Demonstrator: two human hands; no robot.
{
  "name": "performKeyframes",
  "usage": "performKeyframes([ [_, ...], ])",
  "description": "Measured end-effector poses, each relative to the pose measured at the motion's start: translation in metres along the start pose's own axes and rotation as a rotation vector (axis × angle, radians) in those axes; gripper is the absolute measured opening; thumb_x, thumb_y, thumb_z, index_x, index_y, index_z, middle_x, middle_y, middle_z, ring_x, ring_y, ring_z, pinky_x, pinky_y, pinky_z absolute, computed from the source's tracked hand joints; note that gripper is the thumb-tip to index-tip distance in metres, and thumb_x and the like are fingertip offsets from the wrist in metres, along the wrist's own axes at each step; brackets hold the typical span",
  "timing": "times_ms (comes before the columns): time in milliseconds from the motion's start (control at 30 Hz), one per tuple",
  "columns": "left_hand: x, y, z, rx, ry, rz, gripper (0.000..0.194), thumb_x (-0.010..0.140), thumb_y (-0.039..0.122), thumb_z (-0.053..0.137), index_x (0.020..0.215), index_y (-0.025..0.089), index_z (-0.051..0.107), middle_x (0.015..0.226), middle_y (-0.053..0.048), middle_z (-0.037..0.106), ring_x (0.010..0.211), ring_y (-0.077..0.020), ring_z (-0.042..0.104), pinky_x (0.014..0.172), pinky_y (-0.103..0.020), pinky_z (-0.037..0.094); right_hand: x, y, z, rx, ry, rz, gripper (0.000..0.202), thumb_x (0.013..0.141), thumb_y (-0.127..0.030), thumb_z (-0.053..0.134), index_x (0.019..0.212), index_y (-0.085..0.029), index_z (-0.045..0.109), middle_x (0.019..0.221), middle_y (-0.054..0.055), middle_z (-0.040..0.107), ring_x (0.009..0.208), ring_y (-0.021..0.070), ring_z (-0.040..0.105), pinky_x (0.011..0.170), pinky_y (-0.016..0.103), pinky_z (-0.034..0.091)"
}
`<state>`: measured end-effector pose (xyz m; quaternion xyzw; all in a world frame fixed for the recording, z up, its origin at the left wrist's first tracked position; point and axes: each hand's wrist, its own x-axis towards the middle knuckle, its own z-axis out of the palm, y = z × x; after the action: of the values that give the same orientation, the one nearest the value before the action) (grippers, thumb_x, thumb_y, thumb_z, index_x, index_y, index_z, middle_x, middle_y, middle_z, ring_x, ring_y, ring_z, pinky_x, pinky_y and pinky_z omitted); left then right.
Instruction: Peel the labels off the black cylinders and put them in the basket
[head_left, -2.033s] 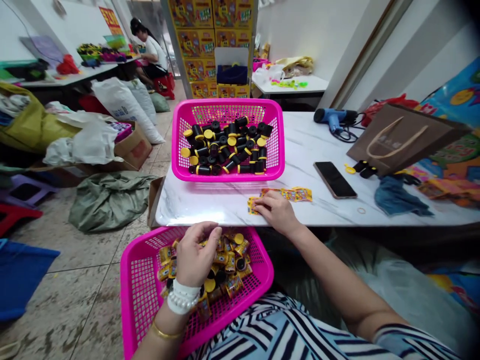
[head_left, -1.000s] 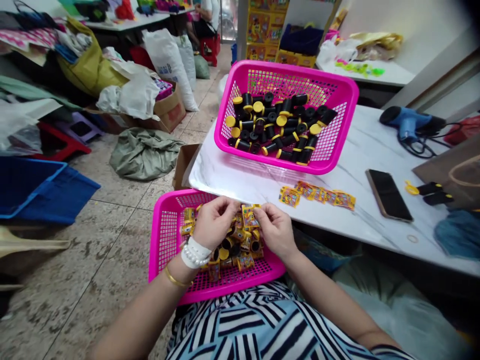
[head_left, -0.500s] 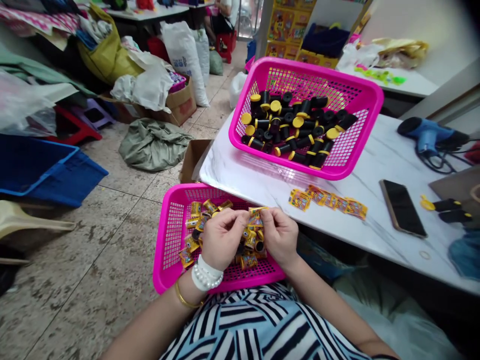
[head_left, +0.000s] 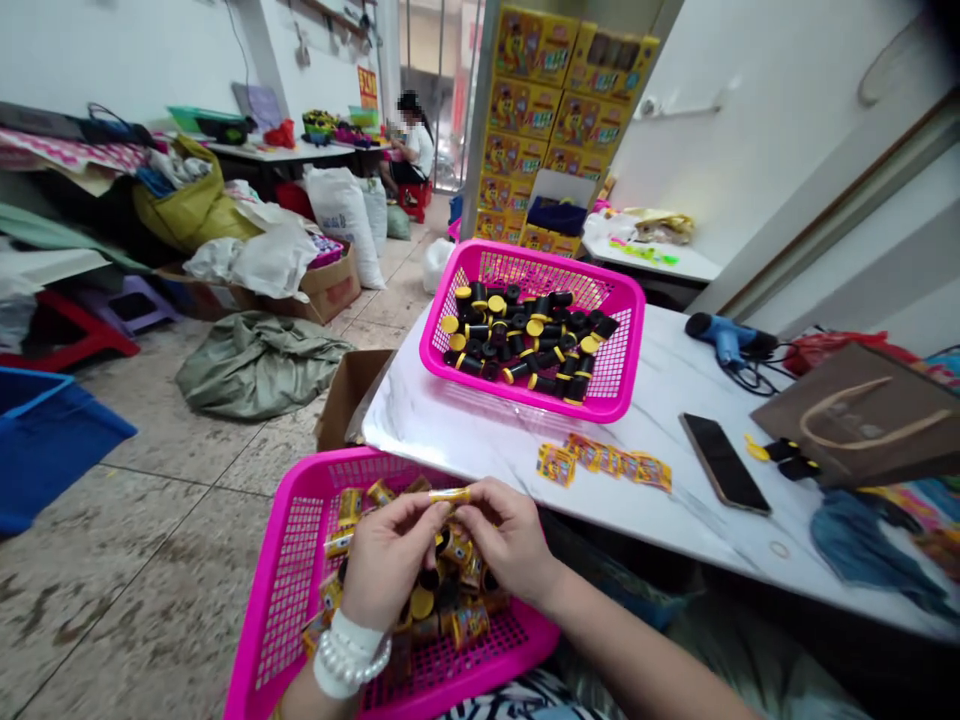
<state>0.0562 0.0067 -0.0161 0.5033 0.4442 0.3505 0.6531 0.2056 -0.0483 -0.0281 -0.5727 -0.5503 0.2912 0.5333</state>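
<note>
My left hand [head_left: 394, 560] and my right hand [head_left: 510, 545] pinch a small yellow printed label [head_left: 450, 494] between thumbs and fingers, one at each end. Both are closed, held above a pink plastic basket [head_left: 271, 525] at my lap. Inside it lie several small black canisters wrapped in yellow printed labels [head_left: 470, 622], partly hidden by my hands. On the marble-patterned table, a second pink basket [head_left: 525, 402] holds many unwrapped black canisters with yellow lids [head_left: 517, 335]. More flat yellow labels [head_left: 604, 458] lie in a loose row before it.
To the right on the table are a phone [head_left: 724, 462], a blue heat gun or hair dryer [head_left: 727, 342], and a brown paper bag [head_left: 855, 410]. A cardboard box [head_left: 351, 395] stands by the table's left corner. A person [head_left: 416, 150] sits far back.
My view has tilted up, showing more of the room. My hands have come closer together on the label, which now appears edge-on between my fingertips.
</note>
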Motion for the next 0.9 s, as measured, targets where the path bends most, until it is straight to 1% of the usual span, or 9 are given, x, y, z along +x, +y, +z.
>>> performKeyframes([
  [100, 0.003, 0.005, -0.006, -0.146, -0.068, -0.156, 0.040, 0.065, 0.047, 0.084, 0.081, 0.012, 0.074, 0.046, 0.004, 0.050, 0.040, -0.0040, 0.036, 0.039, -0.016, 0.020, 0.026, -0.006, -0.021, 0.043, -0.139, 0.024, 0.015, 0.093, -0.030, 0.059, 0.086, -0.019, 0.068, 0.061, -0.002, 0.063, 0.049, 0.0130, 0.058, 0.048, 0.025, 0.047],
  [167, 0.004, 0.010, -0.009, -0.214, -0.099, -0.230, 0.040, 0.062, 0.047, 0.085, 0.072, 0.012, 0.068, 0.044, 0.004, 0.049, 0.037, -0.0018, 0.030, 0.037, -0.015, 0.014, 0.058, -0.011, -0.044, -0.086, -0.125, -0.092, 0.017, 0.093, -0.031, 0.059, 0.086, -0.019, 0.069, 0.064, 0.000, 0.066, 0.054, 0.0138, 0.061, 0.053, 0.025, 0.049],
  [300, 0.009, 0.017, -0.014, -0.317, -0.107, -0.246, 0.036, 0.066, 0.043, 0.083, 0.072, 0.015, 0.062, 0.045, 0.003, 0.056, 0.031, -0.0012, 0.028, 0.032, -0.013, 0.011, 0.138, -0.012, -0.084, -0.721, -0.011, -0.407, 0.010, 0.090, -0.021, 0.062, 0.092, -0.020, 0.072, 0.091, 0.005, 0.072, 0.082, 0.0182, 0.066, 0.073, 0.029, 0.050],
  [367, 0.012, 0.021, -0.016, -0.372, -0.094, -0.245, 0.031, 0.068, 0.037, 0.083, 0.080, 0.014, 0.066, 0.049, 0.002, 0.058, 0.031, -0.0018, 0.033, 0.031, -0.013, 0.013, 0.170, -0.009, -0.093, -1.110, -0.141, -0.407, 0.020, 0.090, -0.014, 0.059, 0.102, -0.023, 0.072, 0.103, 0.008, 0.071, 0.088, 0.0207, 0.066, 0.066, 0.028, 0.047],
  [433, 0.015, 0.024, -0.017, -0.416, -0.112, -0.262, 0.029, 0.069, 0.030, 0.082, 0.089, 0.012, 0.071, 0.057, 0.000, 0.062, 0.034, -0.0011, 0.035, 0.030, -0.012, 0.015, 0.191, -0.006, -0.096, -1.326, -0.299, -0.384, 0.026, 0.089, -0.012, 0.057, 0.107, -0.026, 0.071, 0.098, 0.008, 0.072, 0.081, 0.0208, 0.066, 0.058, 0.027, 0.041],
  [533, 0.020, 0.029, -0.019, -0.499, -0.160, -0.301, 0.024, 0.072, 0.021, 0.079, 0.090, 0.006, 0.074, 0.065, -0.004, 0.065, 0.040, -0.0001, 0.035, 0.030, -0.010, 0.018, 0.206, -0.001, -0.097, -1.357, -0.413, -0.385, 0.026, 0.085, -0.011, 0.061, 0.106, -0.024, 0.070, 0.089, 0.007, 0.073, 0.072, 0.0209, 0.065, 0.055, 0.028, 0.036],
  [667, 0.027, 0.026, -0.020, -0.649, -0.120, -0.312, 0.014, 0.073, 0.013, 0.074, 0.084, 0.005, 0.074, 0.082, -0.009, 0.070, 0.046, -0.0003, 0.038, 0.031, -0.008, 0.022, 0.209, 0.005, -0.111, -1.363, -0.475, -0.397, 0.029, 0.078, -0.015, 0.070, 0.106, -0.020, 0.071, 0.097, 0.009, 0.074, 0.081, 0.0245, 0.066, 0.059, 0.030, 0.039],
  [800, 0.032, 0.016, -0.019, -0.733, -0.093, -0.331, 0.007, 0.074, 0.012, 0.073, 0.079, 0.007, 0.072, 0.074, -0.005, 0.067, 0.046, -0.0011, 0.038, 0.031, -0.008, 0.023, 0.209, 0.012, -0.131, -1.272, -0.539, -0.458, 0.042, 0.082, -0.011, 0.064, 0.121, -0.026, 0.069, 0.119, 0.005, 0.071, 0.100, 0.0231, 0.065, 0.072, 0.030, 0.046],
  [900, 0.035, 0.009, -0.018, -0.744, -0.084, -0.338, 0.007, 0.074, 0.012, 0.075, 0.076, 0.008, 0.069, 0.072, -0.003, 0.066, 0.045, -0.0014, 0.038, 0.031, -0.008, 0.022, 0.210, 0.015, -0.133, -1.250, -0.527, -0.458, 0.048, 0.084, -0.006, 0.058, 0.123, -0.032, 0.069, 0.118, 0.003, 0.070, 0.099, 0.0202, 0.065, 0.071, 0.028, 0.045],
])
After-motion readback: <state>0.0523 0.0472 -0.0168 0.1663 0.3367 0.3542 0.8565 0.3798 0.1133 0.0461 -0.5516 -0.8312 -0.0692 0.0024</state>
